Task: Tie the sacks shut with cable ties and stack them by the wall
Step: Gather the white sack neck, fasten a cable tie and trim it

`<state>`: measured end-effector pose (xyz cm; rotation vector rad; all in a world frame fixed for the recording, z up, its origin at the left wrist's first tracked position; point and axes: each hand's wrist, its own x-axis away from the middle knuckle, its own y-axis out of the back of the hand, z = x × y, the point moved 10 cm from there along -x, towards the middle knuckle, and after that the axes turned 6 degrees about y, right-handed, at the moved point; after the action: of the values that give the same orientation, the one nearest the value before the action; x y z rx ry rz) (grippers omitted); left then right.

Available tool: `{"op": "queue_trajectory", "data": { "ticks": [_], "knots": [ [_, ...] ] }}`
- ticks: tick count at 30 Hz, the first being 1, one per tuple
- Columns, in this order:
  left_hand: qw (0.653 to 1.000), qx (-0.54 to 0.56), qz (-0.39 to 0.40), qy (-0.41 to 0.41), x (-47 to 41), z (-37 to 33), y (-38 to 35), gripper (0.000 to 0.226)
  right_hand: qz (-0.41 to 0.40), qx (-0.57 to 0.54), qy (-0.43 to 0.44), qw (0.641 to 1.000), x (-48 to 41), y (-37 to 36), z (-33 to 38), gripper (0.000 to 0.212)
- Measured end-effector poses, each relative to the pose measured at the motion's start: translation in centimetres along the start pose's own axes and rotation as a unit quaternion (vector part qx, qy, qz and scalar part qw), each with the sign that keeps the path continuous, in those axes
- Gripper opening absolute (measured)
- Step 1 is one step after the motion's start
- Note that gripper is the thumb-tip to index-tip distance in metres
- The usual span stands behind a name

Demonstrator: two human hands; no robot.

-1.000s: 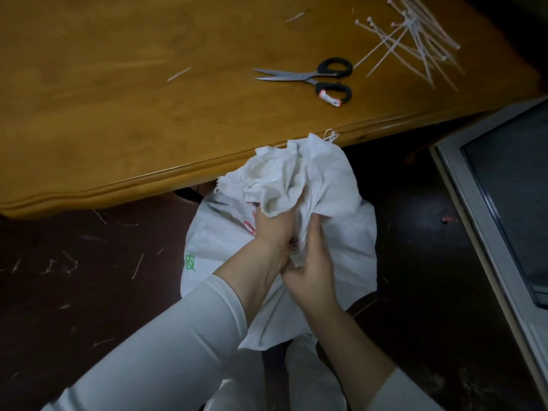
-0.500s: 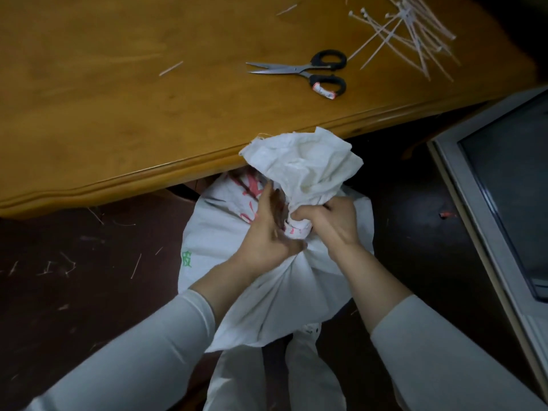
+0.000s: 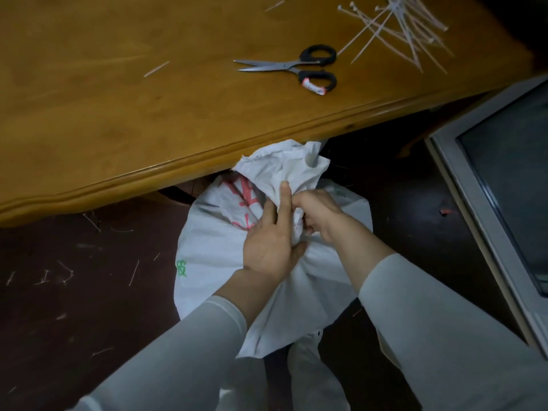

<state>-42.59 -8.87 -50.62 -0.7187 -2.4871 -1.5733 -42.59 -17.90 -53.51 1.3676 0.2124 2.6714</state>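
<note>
Fingers [image 3: 301,203] of the right hand [image 3: 321,216] are curled tight on the gathered neck of the sack [image 3: 213,256], just right of frame centre. Left hand [image 3: 271,241] clasps the same neck from the opposite side: thumb hooked beneath the bunch, index finger laid straight up against the cloth, remaining fingers hidden behind it. Whether a tie is already round the neck cannot be told.

Above the grip the sack mouth flares in crumpled folds, reaching the edge of the tabletop [image 3: 118,108]. Sack body, white woven with red and green print, stands on the dark floor [image 3: 59,321] at centre frame, partly beneath the tabletop. Both forearms wear white sleeves.

On the tabletop, upper centre: black-handled scissors [image 3: 286,66], blades slightly parted. Upper right: loose heap of white cable ties [image 3: 400,22], just beside the scissors. Short white offcuts [image 3: 134,272] lie scattered on the floor at left. Grey-framed panel [image 3: 474,209] occupies the right edge.
</note>
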Motion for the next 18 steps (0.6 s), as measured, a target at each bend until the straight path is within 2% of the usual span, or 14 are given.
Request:
{"op": "queue_trajectory", "data": {
  "ticks": [3,8,10,12,15,18],
  "knots": [
    [1.000,0.000,0.005,0.005,-0.3,0.1,-0.3,0.102,0.034,-0.016,0.009,0.999,0.0,0.0,-0.7,0.012],
    [0.995,-0.033,0.070,0.064,-1.4,0.7,-1.5,0.081,0.091,-0.032,-0.005,0.995,0.7,-0.4,-1.2,0.009],
    [0.993,-0.042,0.084,0.074,-2.2,0.5,-1.4,0.080,0.038,0.014,0.006,0.999,0.6,1.1,-0.4,0.012],
    [0.990,-0.048,0.101,0.085,-2.9,0.3,-1.2,0.080,-0.069,0.067,0.066,0.993,0.5,4.1,1.8,0.018],
    [0.986,-0.067,0.114,0.102,-4.0,0.1,-0.5,0.079,-0.195,0.114,0.216,0.950,2.5,8.3,6.8,0.024],
    [0.982,-0.086,0.127,0.110,-4.9,0.1,0.0,0.079,-0.267,0.141,0.328,0.895,4.7,11.0,11.5,0.020]
  ]
}}
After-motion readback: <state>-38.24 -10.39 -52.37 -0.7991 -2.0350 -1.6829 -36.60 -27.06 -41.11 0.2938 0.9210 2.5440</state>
